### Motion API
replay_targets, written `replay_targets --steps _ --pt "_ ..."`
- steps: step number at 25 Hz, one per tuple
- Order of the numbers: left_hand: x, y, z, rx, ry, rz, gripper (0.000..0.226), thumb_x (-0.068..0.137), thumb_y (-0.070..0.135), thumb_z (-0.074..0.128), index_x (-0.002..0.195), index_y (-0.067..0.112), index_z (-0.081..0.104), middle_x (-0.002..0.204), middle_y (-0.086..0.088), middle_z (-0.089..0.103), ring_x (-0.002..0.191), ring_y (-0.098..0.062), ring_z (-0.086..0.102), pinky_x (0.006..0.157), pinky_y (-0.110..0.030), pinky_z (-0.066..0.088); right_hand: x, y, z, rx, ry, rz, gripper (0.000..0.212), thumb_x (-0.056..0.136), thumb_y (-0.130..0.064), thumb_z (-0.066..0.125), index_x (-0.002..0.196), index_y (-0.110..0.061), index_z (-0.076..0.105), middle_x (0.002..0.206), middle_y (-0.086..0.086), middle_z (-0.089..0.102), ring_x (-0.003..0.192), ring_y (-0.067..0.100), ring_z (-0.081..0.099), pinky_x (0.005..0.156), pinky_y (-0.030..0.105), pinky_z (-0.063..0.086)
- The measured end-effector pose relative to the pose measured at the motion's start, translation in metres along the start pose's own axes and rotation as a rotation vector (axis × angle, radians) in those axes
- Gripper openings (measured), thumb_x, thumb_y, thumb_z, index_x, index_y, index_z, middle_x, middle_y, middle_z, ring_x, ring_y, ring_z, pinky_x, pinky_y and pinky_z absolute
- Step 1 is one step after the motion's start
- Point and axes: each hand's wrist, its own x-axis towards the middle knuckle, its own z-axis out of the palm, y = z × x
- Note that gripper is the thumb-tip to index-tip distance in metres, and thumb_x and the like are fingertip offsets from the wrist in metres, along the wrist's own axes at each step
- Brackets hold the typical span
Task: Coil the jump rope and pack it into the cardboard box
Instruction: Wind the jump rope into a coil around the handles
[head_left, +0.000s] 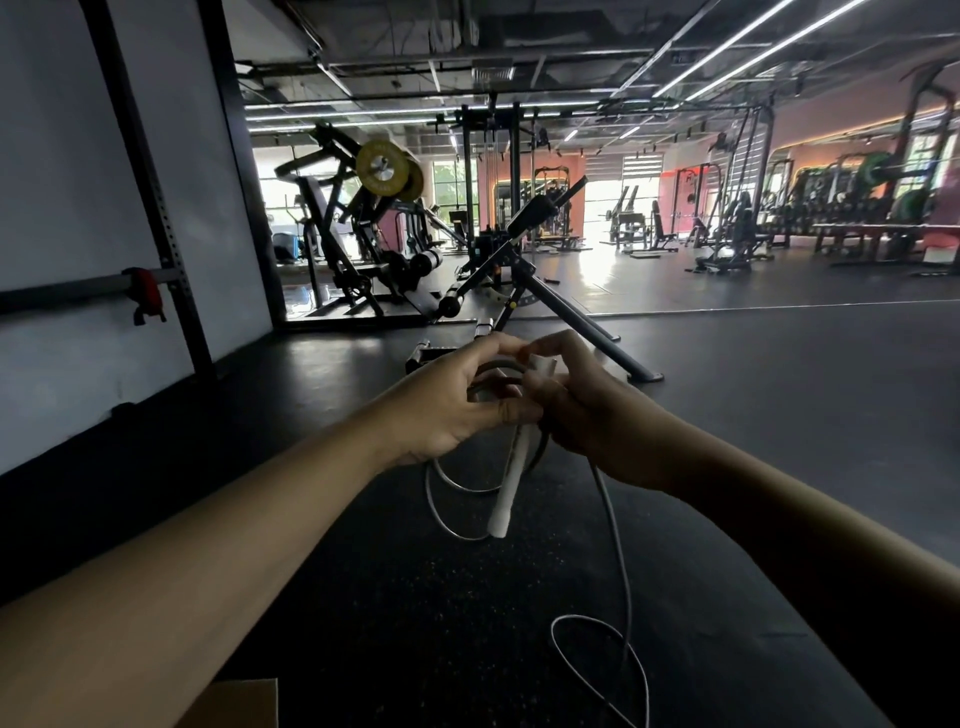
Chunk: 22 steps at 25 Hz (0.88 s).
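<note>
The jump rope (618, 545) is a thin grey cord with white handles. My left hand (441, 405) and my right hand (597, 415) meet in front of me, both closed on the rope. A few loops of cord are gathered between the hands and hang below the left hand. One white handle (506, 493) dangles downward between the hands; the tip of another white handle (545, 366) pokes up at my right fingers. A loose length of cord drops from my right hand and curls on the floor. A corner of the cardboard box (234, 704) shows at the bottom left edge.
A black rubber gym floor (779, 415) stretches ahead. An angled black bench frame (519, 270) stands just beyond my hands. A rack upright with a red-collared bar (145, 296) lines the white wall at the left. Weight machines fill the far room.
</note>
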Motion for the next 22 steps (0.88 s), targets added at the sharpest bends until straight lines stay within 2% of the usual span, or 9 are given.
replay_targets --steps 2,4,6,7,12,14,17,20,22 --pt "-0.001 0.001 0.005 -0.045 0.055 0.052 0.061 0.090 0.010 0.073 0.144 0.022 0.048 0.129 0.001 0.064 0.115 -0.019 0.064 0.096 -0.020 0.050 -0.002 -0.001 0.002 -0.080 0.027 -0.060 0.022 0.109 -0.021 0.038 0.128 -0.009 0.035 0.070 -0.024 0.067 0.051 -0.002 0.051 0.051 0.014 0.039" --pt "-0.002 0.001 0.010 -0.089 0.098 0.079 0.062 0.090 0.009 0.073 0.145 0.023 0.048 0.128 -0.010 0.063 0.105 -0.028 0.065 0.099 -0.024 0.051 -0.003 0.000 0.005 -0.083 0.097 -0.096 0.019 0.110 -0.021 0.037 0.127 -0.011 0.037 0.070 -0.012 0.066 0.050 0.001 0.047 0.053 0.018 0.038" --pt "-0.003 0.000 0.012 -0.119 0.111 0.078 0.061 0.091 0.007 0.072 0.145 0.021 0.049 0.126 -0.018 0.063 0.098 -0.020 0.062 0.099 -0.026 0.051 -0.003 0.003 0.011 -0.035 0.189 -0.100 0.018 0.109 -0.026 0.039 0.123 -0.014 0.038 0.067 -0.005 0.057 0.050 0.002 0.043 0.051 0.023 0.037" --pt "-0.004 0.000 0.013 -0.120 0.111 0.078 0.061 0.091 0.005 0.072 0.145 0.020 0.049 0.125 -0.017 0.064 0.098 -0.017 0.061 0.098 -0.025 0.051 -0.004 0.005 0.015 0.011 0.225 -0.086 0.019 0.109 -0.028 0.041 0.122 -0.015 0.039 0.066 -0.003 0.054 0.050 0.001 0.043 0.050 0.022 0.037" --pt "-0.008 0.005 0.013 -0.159 0.107 0.058 0.048 0.090 -0.001 0.070 0.135 0.011 0.058 0.106 0.015 0.066 0.089 -0.011 0.059 0.085 -0.019 0.053 -0.010 0.003 0.027 0.281 0.309 -0.029 0.014 0.105 -0.027 0.049 0.113 -0.021 0.039 0.056 -0.006 0.051 0.048 0.004 0.042 0.046 0.020 0.036" --pt "-0.009 0.007 0.014 -0.153 0.117 0.043 0.042 0.091 0.000 0.070 0.131 0.007 0.058 0.106 0.014 0.065 0.084 -0.008 0.057 0.070 -0.013 0.051 -0.010 0.001 0.028 0.349 0.317 -0.001 0.014 0.105 -0.025 0.051 0.109 -0.022 0.038 0.055 -0.006 0.051 0.047 0.006 0.040 0.045 0.021 0.034" --pt "-0.013 0.013 0.016 -0.122 0.121 0.025 0.037 0.094 0.004 0.066 0.128 0.005 0.053 0.104 0.009 0.062 0.067 0.005 0.054 0.052 -0.006 0.043 -0.009 0.000 0.024 0.391 0.297 0.023 0.018 0.102 -0.027 0.052 0.103 -0.013 0.040 0.056 -0.005 0.050 0.046 0.005 0.039 0.044 0.021 0.031" --pt "-0.015 0.014 0.019 -0.094 0.144 0.050 0.032 0.097 0.009 0.063 0.127 0.005 0.051 0.102 0.009 0.061 0.057 0.010 0.052 0.049 -0.004 0.041 -0.010 0.000 0.019 0.316 0.224 0.022 0.025 0.100 -0.034 0.051 0.099 -0.009 0.046 0.066 0.005 0.053 0.049 0.006 0.044 0.047 0.020 0.034" --pt "-0.017 0.012 0.022 -0.135 0.165 0.029 0.030 0.098 0.014 0.062 0.125 0.011 0.051 0.088 0.015 0.061 0.048 0.007 0.048 0.046 -0.008 0.037 -0.009 0.000 0.018 0.318 0.224 0.080 0.033 0.100 -0.039 0.052 0.103 -0.007 0.046 0.072 0.013 0.056 0.053 0.016 0.045 0.047 0.024 0.033"
